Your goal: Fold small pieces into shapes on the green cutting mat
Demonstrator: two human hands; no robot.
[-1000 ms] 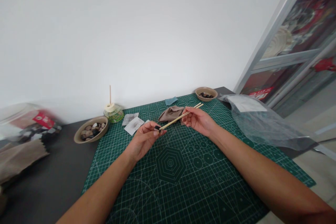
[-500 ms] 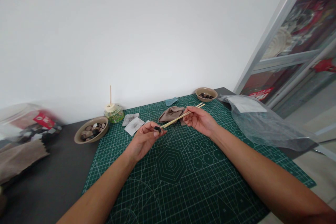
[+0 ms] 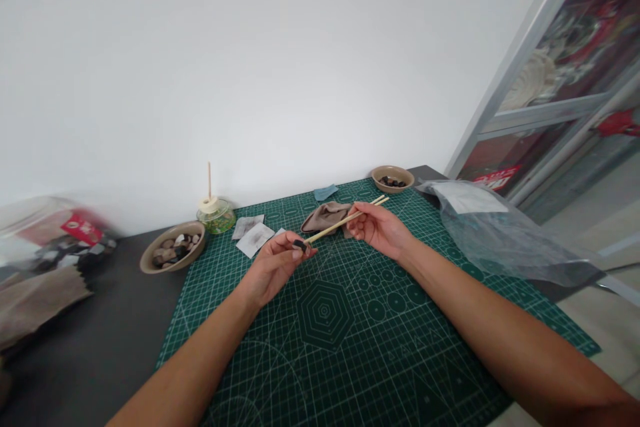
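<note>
As the green cutting mat [image 3: 390, 360] spreads across the foreground, grid, circles and hexagon on show, dark tabletop [image 3: 115, 327] borders it on the left, with a brown sheet [image 3: 40, 303] lying out there. Now the hands, both above the mat's middle: the left hand [image 3: 280, 263] has its fingers clamped on a small dark piece [image 3: 300, 245] — and the right hand [image 3: 375, 230] pinches two pale sticks [image 3: 327, 232], their tips right by that piece, contact too small to tell. At the mat's left edge sits a bowl of stones [image 3: 147, 263]; on the mat, white papers [image 3: 255, 239] and a crumpled cloth [image 3: 327, 215]. A clear plastic bag [image 3: 500, 240] drapes over its right side. Far edge now — a blue packet [image 3: 326, 193] and a second bowl [image 3: 393, 169] near the right corner. Behind the mat, white wall [image 3: 320, 67]; right of that, a metal-framed glass panel [image 3: 550, 108].
</note>
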